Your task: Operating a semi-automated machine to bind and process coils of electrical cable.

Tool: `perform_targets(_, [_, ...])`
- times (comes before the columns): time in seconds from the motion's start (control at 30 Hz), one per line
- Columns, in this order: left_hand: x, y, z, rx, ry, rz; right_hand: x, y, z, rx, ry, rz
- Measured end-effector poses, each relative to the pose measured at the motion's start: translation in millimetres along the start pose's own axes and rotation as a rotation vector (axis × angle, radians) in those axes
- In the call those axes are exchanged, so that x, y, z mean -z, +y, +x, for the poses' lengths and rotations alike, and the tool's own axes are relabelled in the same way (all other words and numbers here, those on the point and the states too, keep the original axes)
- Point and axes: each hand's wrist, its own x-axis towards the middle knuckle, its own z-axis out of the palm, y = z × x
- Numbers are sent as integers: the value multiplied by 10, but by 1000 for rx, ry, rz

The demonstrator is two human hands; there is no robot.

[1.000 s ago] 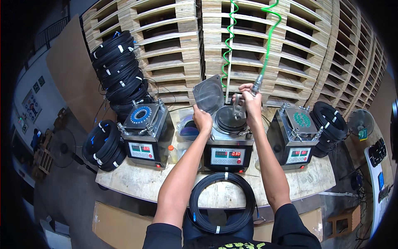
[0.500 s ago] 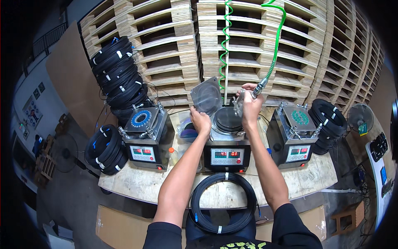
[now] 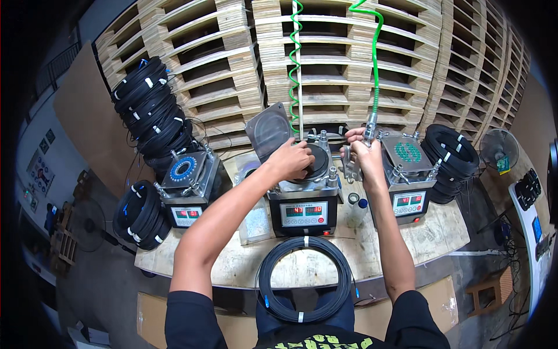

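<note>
My left hand (image 3: 292, 160) reaches over the middle machine (image 3: 304, 214), a dark box with a lit display panel. Its fingers curl down at the left edge of the black round pad (image 3: 318, 161) on top; the fingertips are partly hidden. Behind that hand a square clear-grey plate (image 3: 271, 131) with a round face stands tilted up, apart from my fingers. My right hand (image 3: 368, 156) is closed round a metal air blow gun (image 3: 351, 165), held upright between the middle and right machines, with a green coiled hose (image 3: 375, 70) running up from it.
Similar machines stand left (image 3: 187, 180) with a blue ring of connectors and right (image 3: 408, 174) with green ones. A black cable coil (image 3: 265, 285) lies across my lap at the table edge (image 3: 244, 264). Stacked coils (image 3: 152, 116) rise at left, more coils (image 3: 450, 157) at right. Wooden pallets (image 3: 325, 58) back the table.
My left hand has let go of the tilted plate and moved right onto the black pad. The blow gun has moved right, away from the middle machine. The view has shifted slightly.
</note>
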Motion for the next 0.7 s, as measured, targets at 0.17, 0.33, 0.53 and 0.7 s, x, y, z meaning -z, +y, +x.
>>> perform_targets(0.17, [-32, -87, 204, -29, -410, 10, -105, 87, -157, -38, -23, 51])
perform_targets(0.33, [53, 123, 233, -124, -424, 16, -56, 107, -198, -10, -13, 75])
perform_targets(0.53, [-51, 98, -89, -164, -231, 17, -51, 42, -213, -25, 22, 80])
perform_targets(0.7, [-76, 29, -249, -98, -79, -62, -30, -5, -178, -39, -8, 75])
